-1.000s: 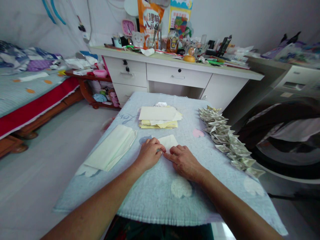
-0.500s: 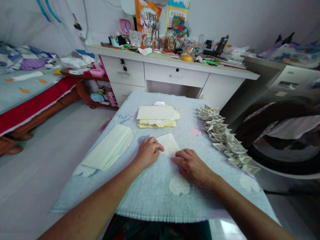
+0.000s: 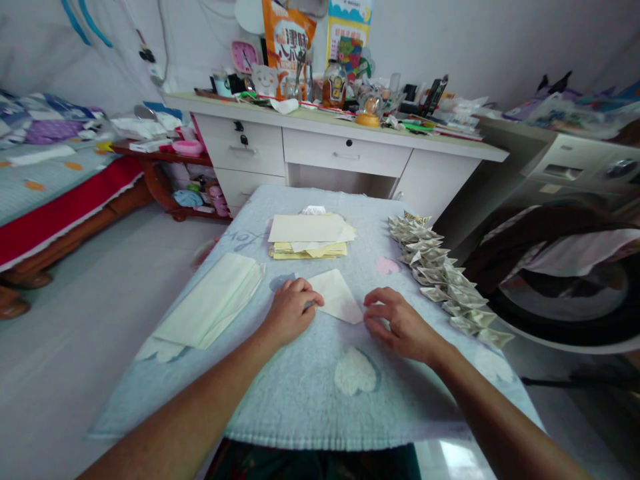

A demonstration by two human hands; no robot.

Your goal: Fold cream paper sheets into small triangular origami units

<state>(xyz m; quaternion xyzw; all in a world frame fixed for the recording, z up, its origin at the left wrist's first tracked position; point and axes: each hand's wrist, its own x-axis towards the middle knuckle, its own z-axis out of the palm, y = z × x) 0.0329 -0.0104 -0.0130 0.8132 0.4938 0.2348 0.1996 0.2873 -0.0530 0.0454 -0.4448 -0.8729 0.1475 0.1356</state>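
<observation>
A small folded sheet of pale paper (image 3: 339, 297) lies flat on the cloth in front of me. My left hand (image 3: 294, 308) is closed at its left edge, thumb and curled fingers pinching the paper there. Beside the right corner, my right hand (image 3: 397, 321) rests with fingers apart and bent, the fingertips close to the paper; I cannot tell whether they touch it. A pile of longer pale sheets (image 3: 210, 300) lies to the left of my left hand. Rows of folded paper pieces with pointed tips (image 3: 440, 270) stand to the right.
A blue patterned cloth (image 3: 300, 400) covers the table. Behind the paper is a stack of white and yellow sheets (image 3: 307, 230). Farther back stands a white desk (image 3: 345, 150) crowded with jars and packets. A washing machine (image 3: 565, 167) is at right, a bed (image 3: 60, 180) at left.
My right hand has moved right, off the middle of the paper's lower edge, uncovering more of it. The left hand stays at the left edge. The view has shifted slightly.
</observation>
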